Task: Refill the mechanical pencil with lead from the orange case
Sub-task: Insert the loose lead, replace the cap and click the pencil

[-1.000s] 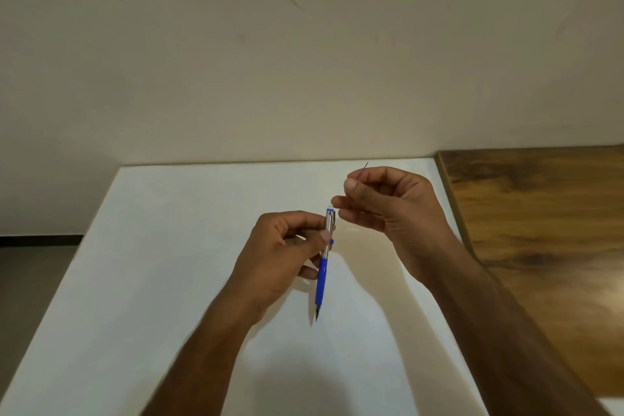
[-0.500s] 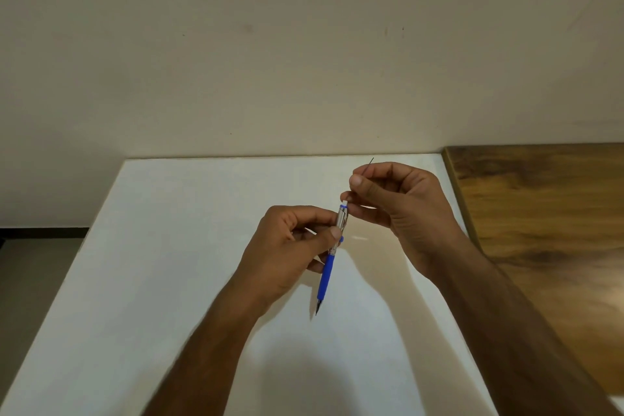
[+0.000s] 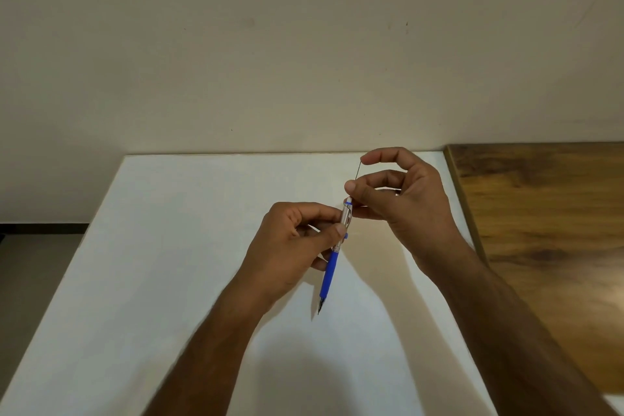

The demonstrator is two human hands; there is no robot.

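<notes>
My left hand (image 3: 297, 240) grips a mechanical pencil (image 3: 332, 260) with a blue grip and clear upper barrel, tip pointing down toward the white table (image 3: 169, 280). My right hand (image 3: 401, 199) pinches a thin dark lead (image 3: 357, 172) between index fingertip and thumb, directly above the pencil's open top end. The lead's lower end sits at or just inside that opening; I cannot tell which. The orange case is not in view.
A wooden surface (image 3: 547, 230) adjoins the white table on the right. A plain beige wall (image 3: 304, 61) rises behind the table's far edge. Dark floor (image 3: 30, 267) shows at the left.
My right hand has lifted its index finger, so more of the lead shows above the pencil's top. The lead now lines up with the pencil's opening. My left hand held the pencil steady.
</notes>
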